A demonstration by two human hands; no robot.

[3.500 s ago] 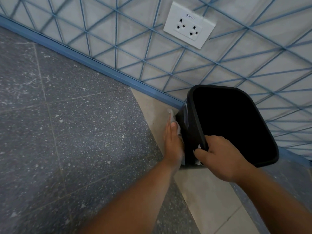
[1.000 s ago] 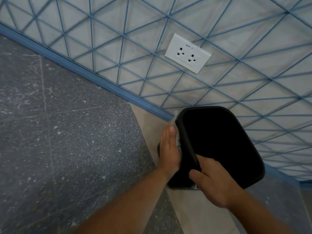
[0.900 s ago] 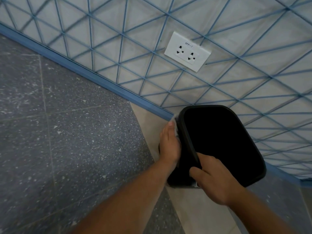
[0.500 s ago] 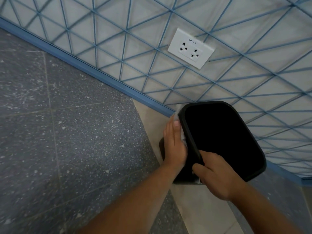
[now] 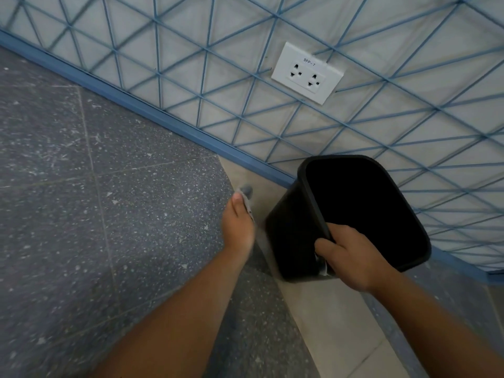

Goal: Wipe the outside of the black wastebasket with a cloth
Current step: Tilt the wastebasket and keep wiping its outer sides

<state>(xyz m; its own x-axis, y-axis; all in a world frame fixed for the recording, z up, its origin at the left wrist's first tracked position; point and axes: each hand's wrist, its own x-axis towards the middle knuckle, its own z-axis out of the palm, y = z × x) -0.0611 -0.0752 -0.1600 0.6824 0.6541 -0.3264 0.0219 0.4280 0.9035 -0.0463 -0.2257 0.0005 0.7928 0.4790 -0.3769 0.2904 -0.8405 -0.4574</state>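
Apparently mid-wipe, the right hand (image 5: pixel 351 257) clamps the black wastebasket (image 5: pixel 294 230) by its near rim; just left of its wall, apart from it, the left hand (image 5: pixel 238 225) holds the cloth (image 5: pixel 246 199); next, press cloth onto an unwiped side.

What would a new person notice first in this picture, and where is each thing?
The black wastebasket stands out first, low right by the wall, tilted with its dark mouth open to the camera; the right hand grips its near rim. To its left, clear of it, the left hand holds a pale cloth over the floor. Higher up, a white double socket sits on the blue-lined wall.
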